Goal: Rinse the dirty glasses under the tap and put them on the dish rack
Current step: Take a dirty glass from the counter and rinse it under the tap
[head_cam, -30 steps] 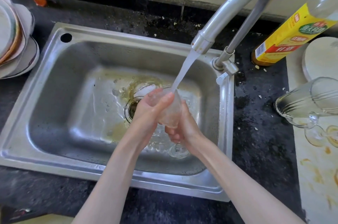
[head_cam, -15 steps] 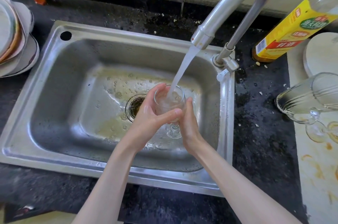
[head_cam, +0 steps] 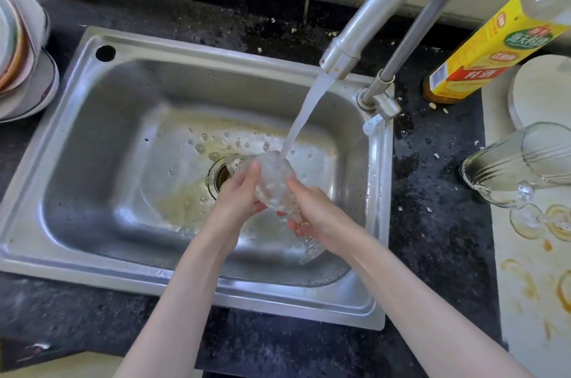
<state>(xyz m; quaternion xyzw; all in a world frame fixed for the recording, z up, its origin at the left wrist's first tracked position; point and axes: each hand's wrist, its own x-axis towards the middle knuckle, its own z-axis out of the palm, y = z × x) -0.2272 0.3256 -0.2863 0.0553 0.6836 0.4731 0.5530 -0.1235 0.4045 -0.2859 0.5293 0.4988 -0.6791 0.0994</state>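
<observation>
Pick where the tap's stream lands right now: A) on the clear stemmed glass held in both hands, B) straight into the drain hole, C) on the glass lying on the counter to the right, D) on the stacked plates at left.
A: the stream from the curved steel tap hits the clear stemmed glass, which the left hand and right hand grip over the steel sink.

A home kitchen is shown: a steel sink [head_cam: 102, 118] with a running tap [head_cam: 370, 25], stacked plates [head_cam: 21, 62], and a sauce bottle [head_cam: 482, 50] on a dark counter [head_cam: 432, 192].
</observation>
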